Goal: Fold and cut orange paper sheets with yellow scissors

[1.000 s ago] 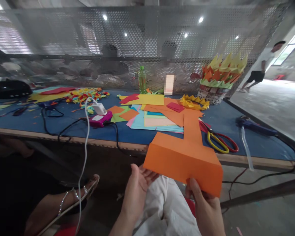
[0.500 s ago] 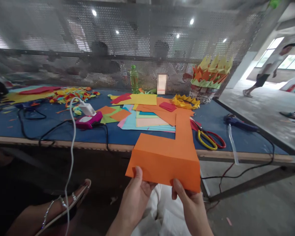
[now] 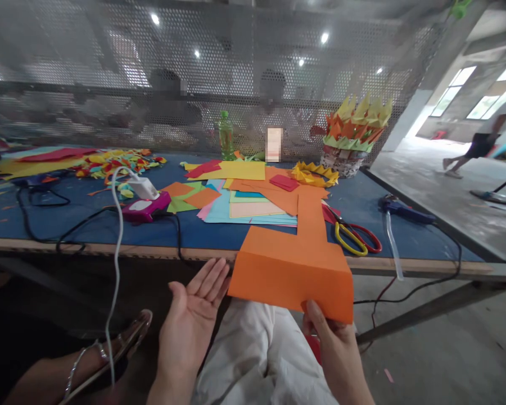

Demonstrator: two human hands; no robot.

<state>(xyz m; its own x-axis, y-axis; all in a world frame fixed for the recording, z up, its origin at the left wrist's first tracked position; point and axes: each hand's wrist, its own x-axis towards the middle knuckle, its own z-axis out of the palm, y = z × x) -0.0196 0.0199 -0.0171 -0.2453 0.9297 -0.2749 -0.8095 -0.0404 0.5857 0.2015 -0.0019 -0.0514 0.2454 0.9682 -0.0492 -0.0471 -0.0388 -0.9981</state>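
Note:
My right hand (image 3: 331, 332) grips the lower right edge of an orange sheet of paper (image 3: 293, 275), thumb on top and fingers behind. The sheet is creased across its width and hangs in front of the table edge above my lap. My left hand (image 3: 191, 315) is open, palm up with fingers stretched, just left of the sheet's left edge; whether the fingertips touch it I cannot tell. An orange paper strip (image 3: 312, 216) lies on the table, its near end meeting the back of the sheet. Scissors (image 3: 356, 236) with yellow and red handles lie right of the strip.
Stacked coloured papers (image 3: 257, 211) cover the table's middle. A glue gun (image 3: 409, 211) lies at right, a magenta power adapter (image 3: 145, 208) with a white cable at left. Behind are a green bottle (image 3: 226, 138), a yellow zigzag paper ring (image 3: 316, 174) and a paper-decorated basket (image 3: 348, 154). Another person's foot (image 3: 130, 334) is lower left.
My left hand has let go of the orange sheet, moved left and turned palm up with fingers spread. My right hand still holds the sheet, which has shifted slightly right.

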